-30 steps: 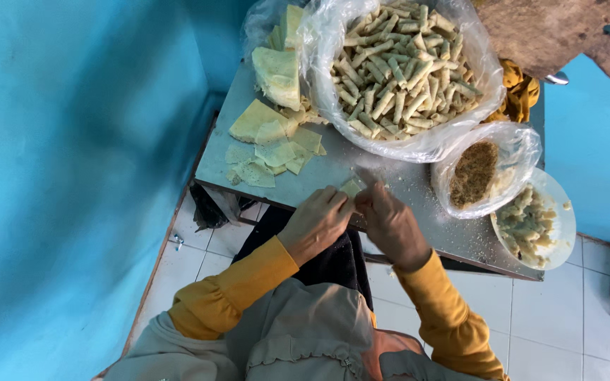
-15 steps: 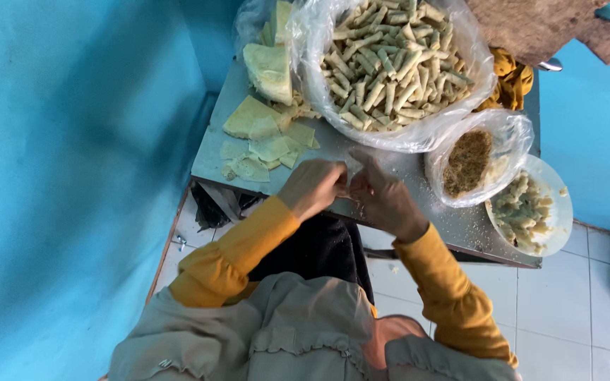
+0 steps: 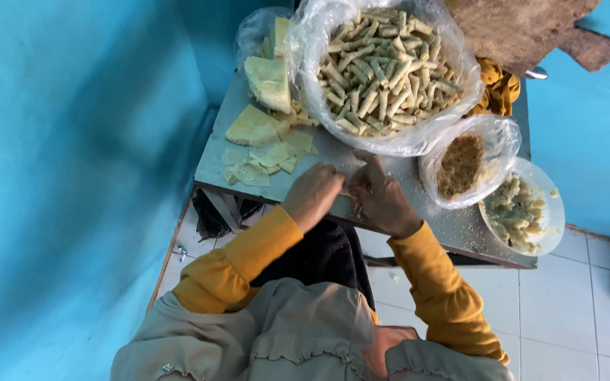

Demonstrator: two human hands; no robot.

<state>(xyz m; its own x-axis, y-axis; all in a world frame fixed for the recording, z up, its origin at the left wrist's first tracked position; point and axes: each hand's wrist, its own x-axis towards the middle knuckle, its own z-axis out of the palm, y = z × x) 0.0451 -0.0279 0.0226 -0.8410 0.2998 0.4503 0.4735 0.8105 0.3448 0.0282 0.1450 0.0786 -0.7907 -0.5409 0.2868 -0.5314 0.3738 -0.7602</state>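
Note:
My left hand point(image 3: 313, 195) and my right hand point(image 3: 381, 199) meet over the grey table point(image 3: 213, 168), fingers pinched together on a small pale pastry wrapper point(image 3: 351, 169) between them. What lies inside the wrapper is hidden by my fingers. To the left of my hands lie several thin pale wrapper pieces point(image 3: 266, 152). Beyond my hands stands a big clear plastic bag full of rolled pastry sticks point(image 3: 383, 70).
A smaller plastic bag of brown filling point(image 3: 460, 166) and a white plate of pale crumbly filling point(image 3: 520, 212) sit to the right. A stack of wrappers point(image 3: 268, 81) is at the back left. Blue walls close in on both sides; white floor tiles lie below.
Both hands have stayed together on the wrapper, working it with small finger movements. The view shifted slightly, so the table sits a little higher in the picture.

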